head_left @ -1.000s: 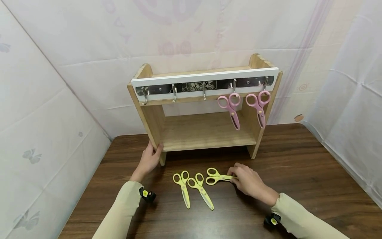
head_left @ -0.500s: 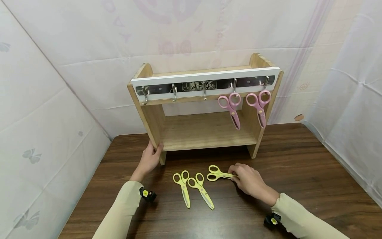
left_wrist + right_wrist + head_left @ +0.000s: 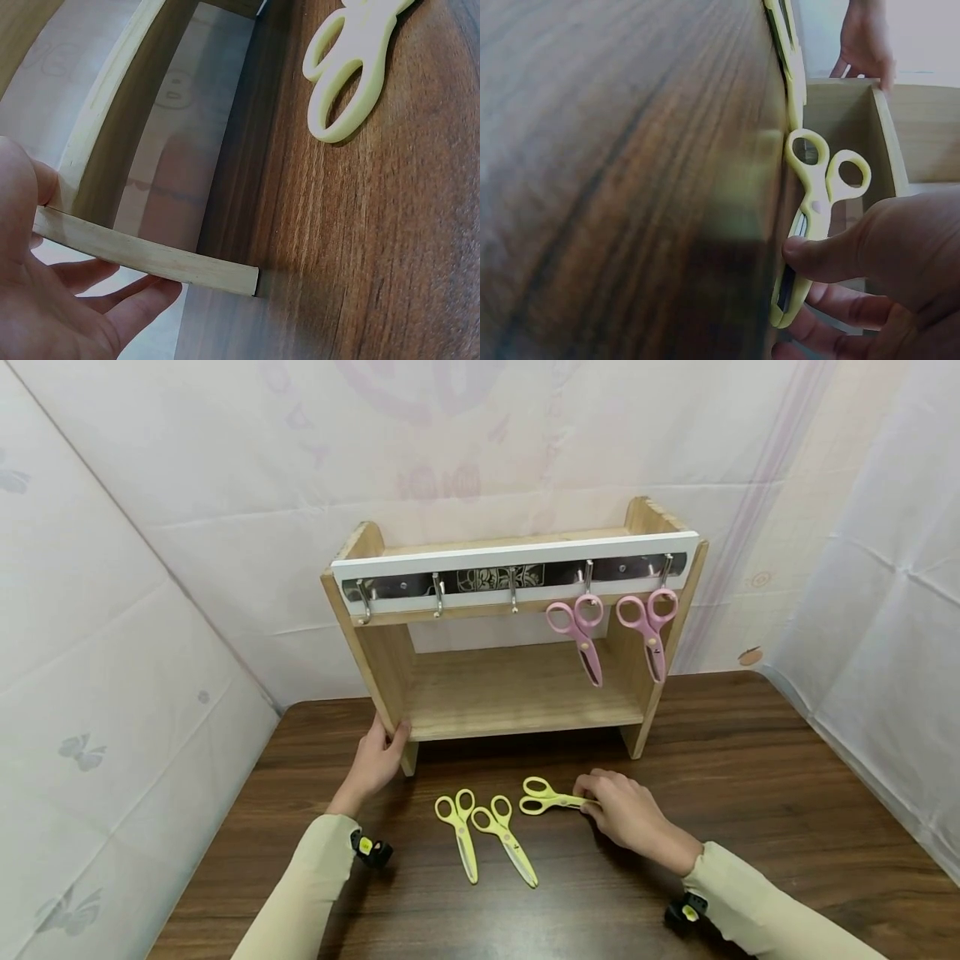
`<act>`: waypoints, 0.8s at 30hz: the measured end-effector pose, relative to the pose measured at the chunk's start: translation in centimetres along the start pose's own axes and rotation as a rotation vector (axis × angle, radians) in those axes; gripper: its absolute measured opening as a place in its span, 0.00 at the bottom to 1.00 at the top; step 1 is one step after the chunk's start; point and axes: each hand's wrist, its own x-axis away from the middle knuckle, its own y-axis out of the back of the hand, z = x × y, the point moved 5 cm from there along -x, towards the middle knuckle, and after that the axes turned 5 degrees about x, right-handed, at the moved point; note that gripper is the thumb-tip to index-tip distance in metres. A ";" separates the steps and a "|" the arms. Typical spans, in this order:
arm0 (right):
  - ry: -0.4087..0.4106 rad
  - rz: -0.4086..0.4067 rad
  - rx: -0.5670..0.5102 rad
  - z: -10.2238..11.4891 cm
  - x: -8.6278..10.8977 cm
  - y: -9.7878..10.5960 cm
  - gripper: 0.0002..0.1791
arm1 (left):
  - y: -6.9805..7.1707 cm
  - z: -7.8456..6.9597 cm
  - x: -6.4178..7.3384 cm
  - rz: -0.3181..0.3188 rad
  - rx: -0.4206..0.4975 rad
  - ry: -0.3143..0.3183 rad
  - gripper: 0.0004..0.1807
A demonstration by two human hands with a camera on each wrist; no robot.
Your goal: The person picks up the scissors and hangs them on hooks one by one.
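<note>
My left hand (image 3: 375, 760) grips the lower left side panel of a wooden shelf rack (image 3: 480, 727), thumb on the inner face and fingers outside. With thumb and fingers, my right hand (image 3: 618, 810) pinches the blade end of a pair of yellow scissors (image 3: 542, 795); in the right wrist view the scissors (image 3: 816, 180) tilt up, handle loops away from the palm. Two more yellow scissors lie on the table between the hands: the left pair (image 3: 461, 835) and the middle pair (image 3: 510, 843), handles toward the rack.
Along the rack's top front runs a white hook rail (image 3: 420, 560) with several metal hooks. Pink scissors (image 3: 581, 635) and a second pink pair (image 3: 651, 631) hang from its two right hooks. Pale curtains (image 3: 225, 527) enclose the dark wooden table (image 3: 750, 760).
The handle end of the yellow scissors in my right hand has shifted slightly away from me, toward the rack. My left hand has stayed on the side panel.
</note>
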 end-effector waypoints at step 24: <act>0.124 -0.179 0.037 1.9 -2.7 8.6 0.11 | 0.1 0.1 0.1 0.015 -0.006 -0.016 0.32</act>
